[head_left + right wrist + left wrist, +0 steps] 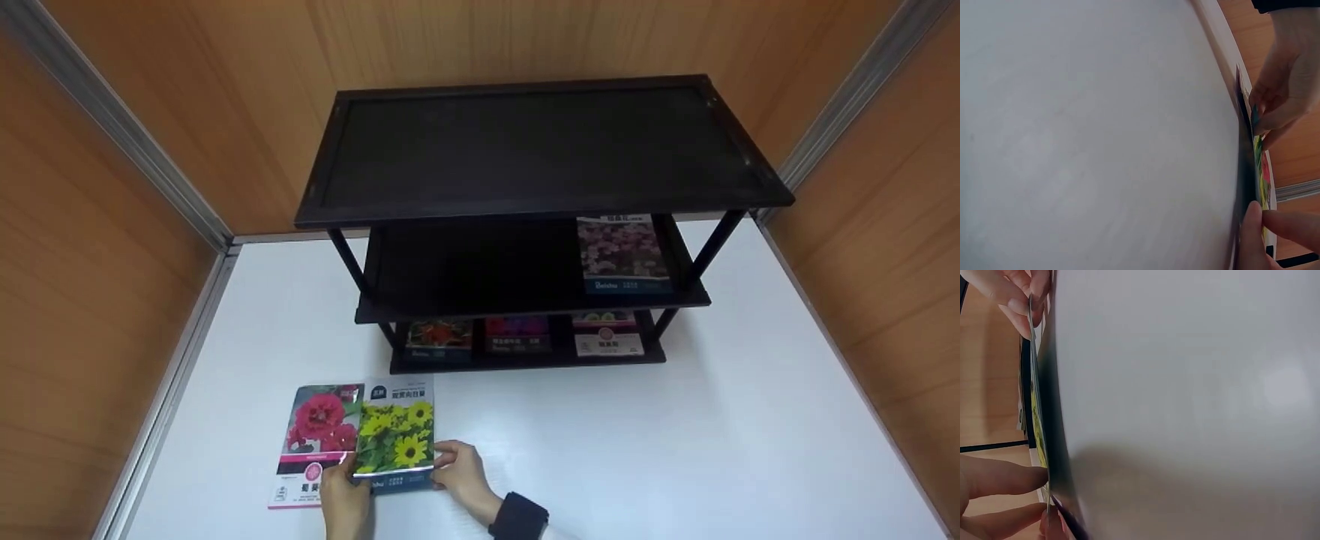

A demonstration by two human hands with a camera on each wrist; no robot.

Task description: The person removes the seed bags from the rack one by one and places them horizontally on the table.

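A seed packet with yellow sunflowers (pixel 397 435) is held between both hands, just above the white table. My left hand (pixel 346 499) pinches its lower left edge, and my right hand (pixel 463 474) pinches its right edge. In the left wrist view the sunflower packet (pixel 1037 410) appears edge-on, raised off the table, with fingers at both ends. The right wrist view also shows the packet (pixel 1258 163) from its edge, between the two hands. Partly under its left side lies a packet with pink flowers (pixel 319 420), flat on the table.
A black three-tier shelf (pixel 540 150) stands behind. A pale-purple flower packet (pixel 622 255) is on its middle tier at the right. The bottom tier holds an orange flower packet (pixel 439 339), a dark magenta one (pixel 517 334) and a white-based one (pixel 608 337). Wooden panels surround the table.
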